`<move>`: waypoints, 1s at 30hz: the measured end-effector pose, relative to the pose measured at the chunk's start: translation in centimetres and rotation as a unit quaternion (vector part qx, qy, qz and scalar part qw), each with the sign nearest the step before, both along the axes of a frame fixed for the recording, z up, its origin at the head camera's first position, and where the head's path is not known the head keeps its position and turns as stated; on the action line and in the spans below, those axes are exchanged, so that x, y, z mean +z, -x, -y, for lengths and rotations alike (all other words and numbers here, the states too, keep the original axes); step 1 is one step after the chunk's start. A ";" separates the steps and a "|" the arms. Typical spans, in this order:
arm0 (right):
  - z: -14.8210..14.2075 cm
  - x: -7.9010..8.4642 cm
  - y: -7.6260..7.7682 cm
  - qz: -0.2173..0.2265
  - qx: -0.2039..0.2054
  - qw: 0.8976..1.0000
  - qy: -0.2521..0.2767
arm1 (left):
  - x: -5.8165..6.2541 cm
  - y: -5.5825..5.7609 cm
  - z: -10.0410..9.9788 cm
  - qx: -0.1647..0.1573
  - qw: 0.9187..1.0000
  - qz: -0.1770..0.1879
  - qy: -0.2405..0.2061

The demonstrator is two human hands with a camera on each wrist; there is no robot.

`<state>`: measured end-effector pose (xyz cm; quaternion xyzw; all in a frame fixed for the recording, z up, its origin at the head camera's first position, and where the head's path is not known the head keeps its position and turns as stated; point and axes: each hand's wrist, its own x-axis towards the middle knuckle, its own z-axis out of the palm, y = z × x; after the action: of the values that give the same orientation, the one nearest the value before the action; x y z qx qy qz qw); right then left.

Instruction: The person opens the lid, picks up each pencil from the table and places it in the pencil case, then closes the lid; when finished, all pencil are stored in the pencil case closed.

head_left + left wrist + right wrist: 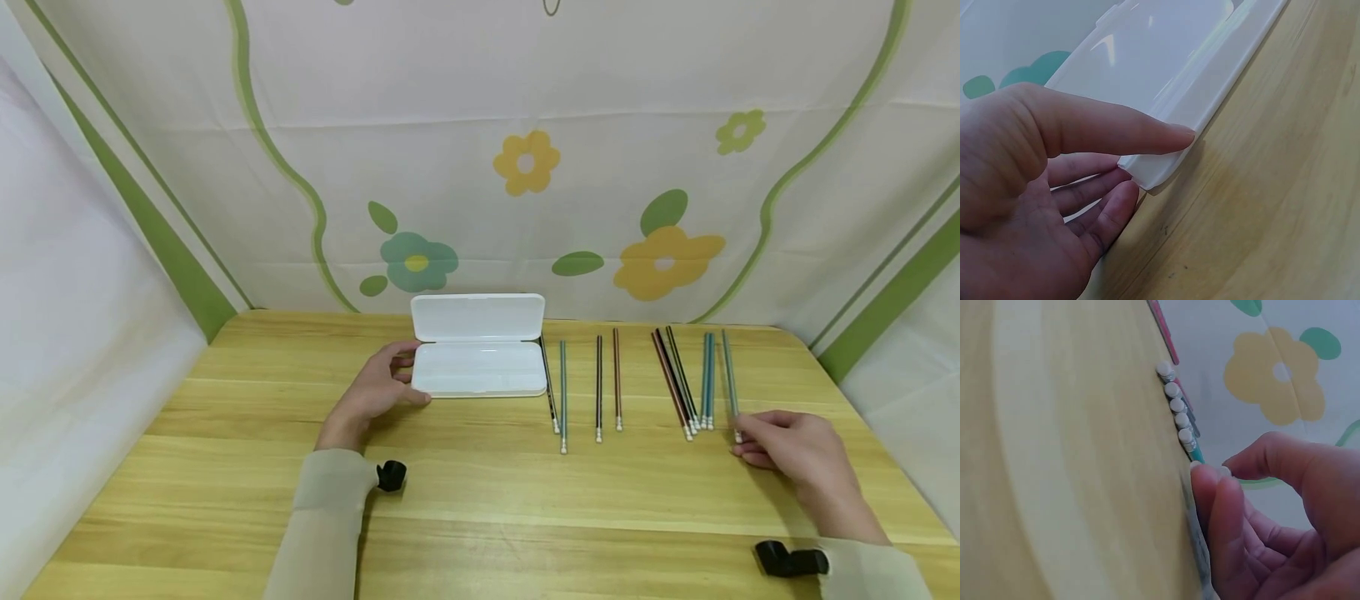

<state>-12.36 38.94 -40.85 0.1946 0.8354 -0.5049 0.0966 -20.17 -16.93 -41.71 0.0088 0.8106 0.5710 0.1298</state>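
seen from the head view, a hinged rectangular white plastic case lies open on the pale yellow wood-grain desk, its white lid raised on the twelve o'clock side. the left hand grips the case at its nine o'clock end; the left wrist view adds the detail, with the thumb laid straight over the near rim while the other fingertips touch the end wall. toward three o'clock from the case come slim eraser-tipped pencils: a black pencil just beside it, a teal pencil, a second black pencil and a reddish-brown pencil, then, farther out, a slanted reddish-brown pencil with two dark ones, their eraser ends close together, and a pair of teal pencils side by side. outermost, near four o'clock from the case, the right hand pinches the eraser end of a grey-green pencil. the right wrist view shows five round white erasers end-on in a row near the fingertips, but the pinched end is mostly hidden there. a white cloth with printed flowers hangs at twelve o'clock behind the desk.
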 end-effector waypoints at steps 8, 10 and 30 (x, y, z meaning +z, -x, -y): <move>0.1 0.3 0.2 -0.045 0.014 0.997 0.068 | 0.0 0.1 0.1 -0.005 1.000 0.002 0.000; 0.2 0.5 0.3 -0.055 0.032 0.996 0.067 | 0.0 0.1 0.1 -0.004 1.000 0.003 -0.001; 5.0 2.8 2.2 -0.123 0.176 0.977 -0.018 | 0.0 0.1 0.1 -0.001 1.000 0.003 0.000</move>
<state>-14.60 33.94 -38.06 -0.0173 0.8708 -0.4853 0.0770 -20.30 -17.07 -41.72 0.0081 0.8099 0.5712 0.1329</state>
